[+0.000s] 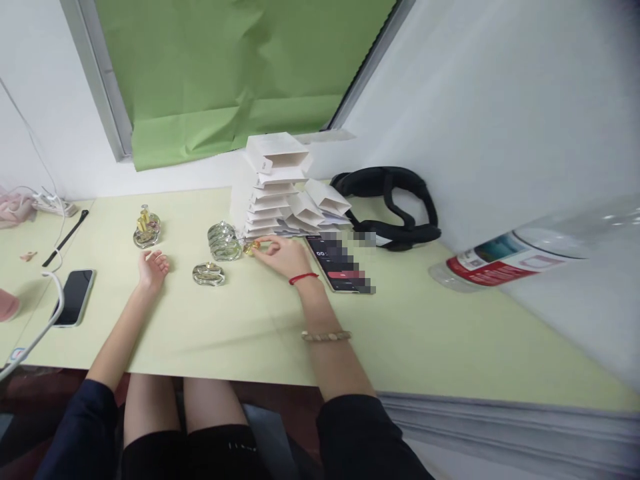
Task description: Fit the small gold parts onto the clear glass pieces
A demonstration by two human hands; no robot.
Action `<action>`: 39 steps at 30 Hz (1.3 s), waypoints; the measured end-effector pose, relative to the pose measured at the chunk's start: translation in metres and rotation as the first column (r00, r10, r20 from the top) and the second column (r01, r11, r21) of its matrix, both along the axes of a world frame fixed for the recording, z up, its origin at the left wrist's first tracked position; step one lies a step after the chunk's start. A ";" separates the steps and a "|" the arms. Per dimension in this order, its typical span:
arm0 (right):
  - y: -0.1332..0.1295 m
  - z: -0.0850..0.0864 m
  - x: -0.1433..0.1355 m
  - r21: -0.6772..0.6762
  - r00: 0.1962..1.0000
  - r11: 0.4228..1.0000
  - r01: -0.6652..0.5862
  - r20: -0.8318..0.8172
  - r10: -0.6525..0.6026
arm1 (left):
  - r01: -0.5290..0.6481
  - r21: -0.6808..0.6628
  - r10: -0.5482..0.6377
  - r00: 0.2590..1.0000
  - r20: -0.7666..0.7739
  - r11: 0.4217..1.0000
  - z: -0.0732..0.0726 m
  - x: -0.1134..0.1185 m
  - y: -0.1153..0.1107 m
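Observation:
My right hand reaches to the middle of the table, thumb and fingertips closed on a small shiny gold piece. Just left of it is a stack of clear glass dishes or bottles; their exact kind is hard to make out. Nearer to me lies a single glass piece with a gold part at its centre. My left hand rests palm up with fingers loosely bent, holding nothing. Beyond it stands another glass piece with upright gold parts.
Stacked white boxes stand against the back wall. A lit phone, a black headset strap and a plastic bottle are to the right. On the left are a dark phone, a black stick and a white cable.

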State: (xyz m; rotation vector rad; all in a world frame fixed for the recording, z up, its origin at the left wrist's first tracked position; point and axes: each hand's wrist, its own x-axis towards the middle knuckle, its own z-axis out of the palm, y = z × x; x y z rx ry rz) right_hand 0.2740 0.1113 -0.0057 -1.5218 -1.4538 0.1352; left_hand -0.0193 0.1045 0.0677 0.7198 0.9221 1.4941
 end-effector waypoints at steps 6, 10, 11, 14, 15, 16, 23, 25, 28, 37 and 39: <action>-0.001 0.001 0.008 -0.115 0.996 0.990 0.083 0.032 -0.080 | -0.007 -0.013 0.007 1.000 0.014 1.000 0.000 0.001 -0.001; 0.002 -0.004 0.008 -0.109 0.997 0.993 0.054 0.056 -0.048 | -0.016 -0.007 0.016 1.000 -0.018 1.000 0.000 0.004 -0.001; 0.002 -0.004 0.007 -0.091 0.997 0.995 0.050 0.055 -0.045 | -0.016 -0.004 0.016 1.000 -0.025 1.000 0.000 0.004 0.000; -0.002 -0.002 0.002 -0.027 0.996 0.997 0.079 0.043 -0.078 | -0.005 0.016 0.005 0.999 -0.043 1.000 -0.004 0.003 0.001; -0.003 0.000 0.000 -0.022 0.995 0.995 0.094 0.043 -0.093 | -0.001 0.026 0.002 0.999 -0.051 1.000 -0.005 0.003 0.002; -0.005 0.001 -0.003 -0.030 0.994 0.995 0.099 0.047 -0.098 | 0.003 0.037 -0.001 0.998 -0.061 0.999 -0.007 0.002 0.002; -0.004 0.000 -0.016 -0.230 0.983 0.973 0.003 0.179 0.040 | 0.023 0.050 -0.017 0.992 -0.122 0.998 -0.014 0.002 0.005; -0.003 -0.001 -0.018 -0.270 0.979 0.963 -0.003 0.196 0.058 | 0.022 0.049 -0.016 0.991 -0.131 0.999 -0.014 0.002 0.004; -0.003 0.000 -0.021 -0.285 0.978 0.958 0.012 0.205 0.048 | 0.023 0.051 -0.015 0.989 -0.149 0.998 -0.014 0.004 0.003; -0.002 0.000 -0.019 -0.195 0.997 0.980 -0.030 0.068 0.044 | 0.001 0.067 0.020 0.950 -0.312 0.998 -0.010 0.011 0.003; -0.002 0.001 -0.016 -0.077 0.998 0.995 -0.064 -0.015 0.064 | -0.031 0.137 0.083 0.914 -0.396 0.990 -0.012 0.013 0.001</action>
